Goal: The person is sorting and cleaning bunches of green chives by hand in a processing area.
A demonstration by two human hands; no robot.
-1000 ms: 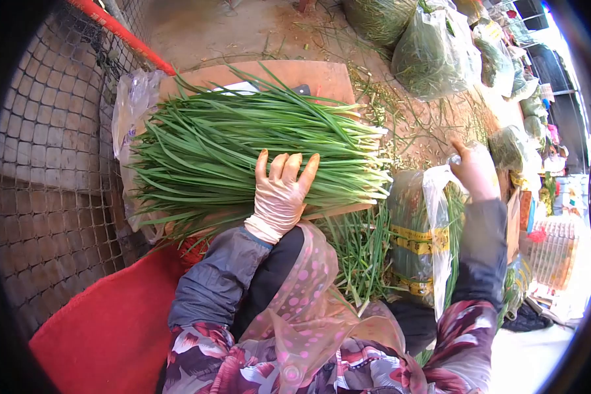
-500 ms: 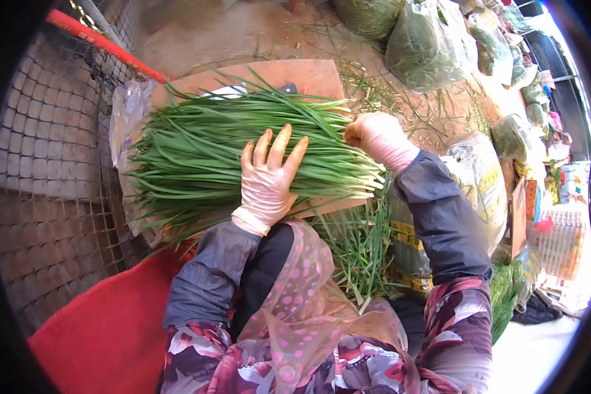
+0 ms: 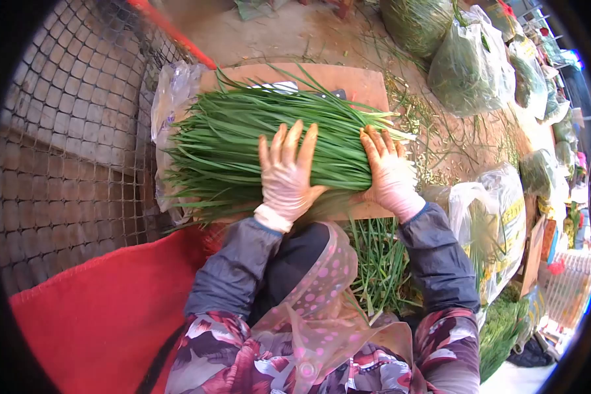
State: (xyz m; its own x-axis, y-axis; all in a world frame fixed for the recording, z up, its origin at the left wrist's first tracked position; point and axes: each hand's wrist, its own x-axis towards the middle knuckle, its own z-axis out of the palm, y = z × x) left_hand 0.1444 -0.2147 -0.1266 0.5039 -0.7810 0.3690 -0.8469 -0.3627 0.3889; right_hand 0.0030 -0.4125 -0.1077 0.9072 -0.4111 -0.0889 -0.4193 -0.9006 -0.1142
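A thick pile of long green leafy stalks (image 3: 236,144) lies across a brown board (image 3: 361,80), pale ends to the right. My left hand (image 3: 287,172), in a thin whitish glove with stained fingertips, rests spread on the middle of the pile. Against the pale-end side lies my right hand (image 3: 389,172), gloved alike, its fingers stretched over the stalks and hiding some of the ends. Behind the pile, a knife (image 3: 335,94) shows in part on the board.
Black netting (image 3: 79,131) stands at the left, with a red bar (image 3: 177,34) above and red cloth (image 3: 105,308) below. Loose stalks (image 3: 381,262) lie under the board. Filled plastic bags (image 3: 473,65) line the right side, and scraps litter the ground.
My right hand has gone from a closed grip at the pale ends to lying spread on the stalks. My left hand stays on the pile. The whole view has shifted, moving the board rightward.
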